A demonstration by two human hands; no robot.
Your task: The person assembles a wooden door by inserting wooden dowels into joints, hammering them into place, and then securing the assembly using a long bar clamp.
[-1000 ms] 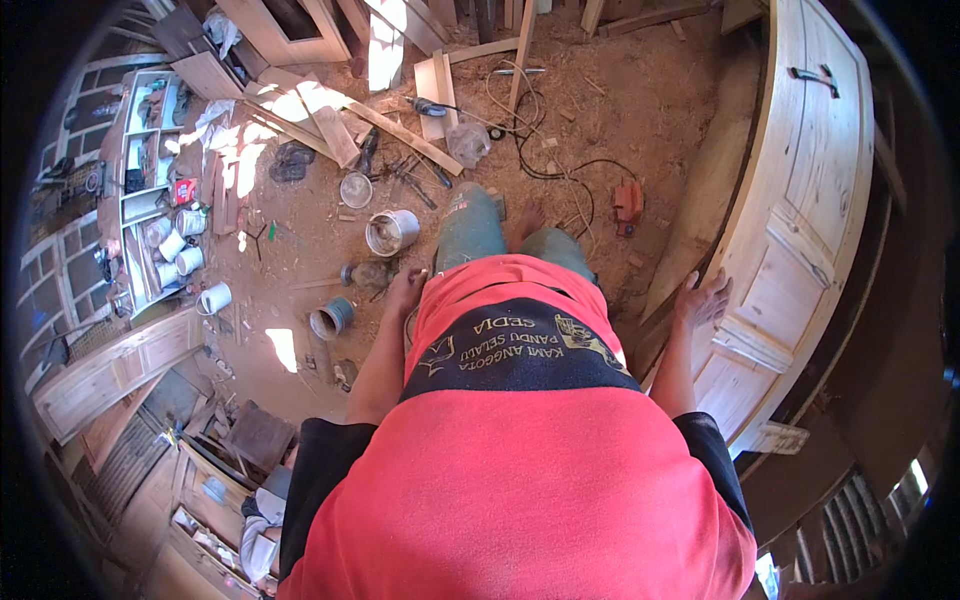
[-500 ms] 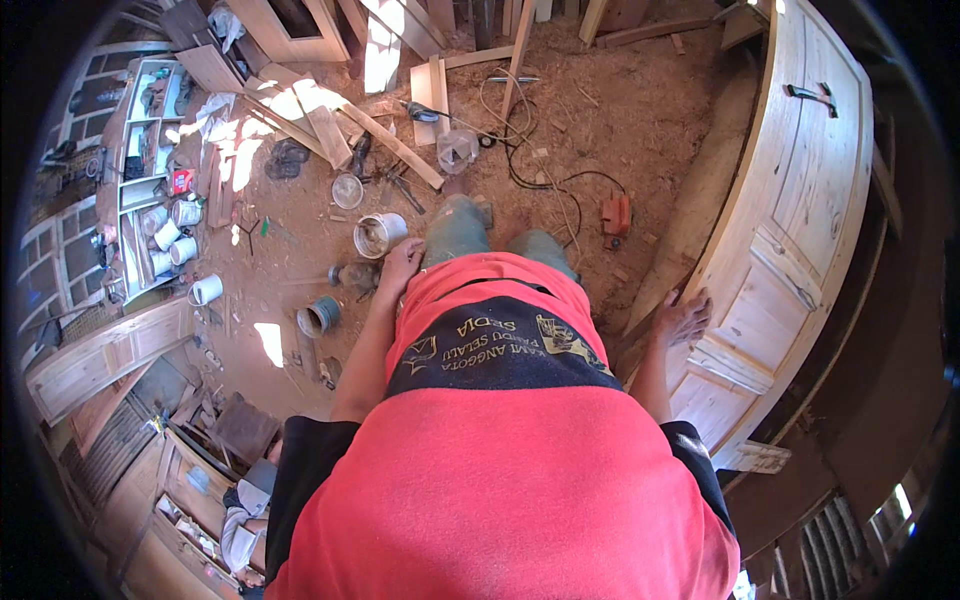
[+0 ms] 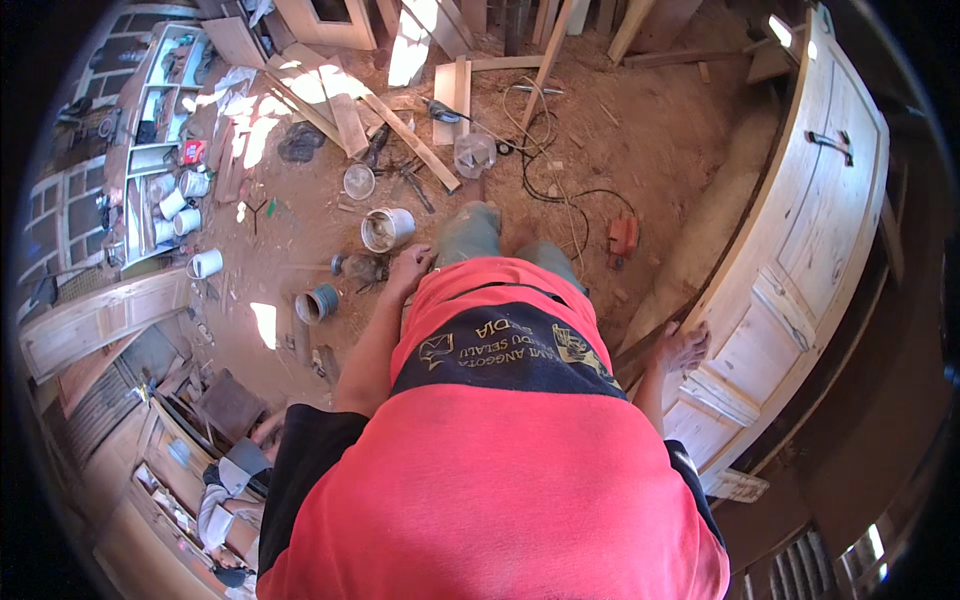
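My left hand (image 3: pixel 410 268) hangs beside my left thigh, its fingers curled in; whatever may be inside them is hidden. Close to it are a white bucket (image 3: pixel 387 230) and a dark, rounded machine part or tool (image 3: pixel 360 267). My right hand (image 3: pixel 683 347) is at the near edge of a pale wooden panelled door (image 3: pixel 790 270), fingers stretched out and apparently touching the wood. The door lies raised along my right side. On its far part rests a hammer (image 3: pixel 832 145) with a dark head.
Ahead on the dirt floor lie planks (image 3: pixel 410 140), a corded power tool (image 3: pixel 440 110), a clear plastic container (image 3: pixel 474 156) and an orange-red device (image 3: pixel 622 240) with a cable. A shelf (image 3: pixel 150 150) with buckets stands left. Another person (image 3: pixel 222 515) is at the lower left.
The view has shifted slightly, moving the floor things a little to the right. My right hand's spread fingers have come closer together at the door's edge. My left hand stays by the thigh.
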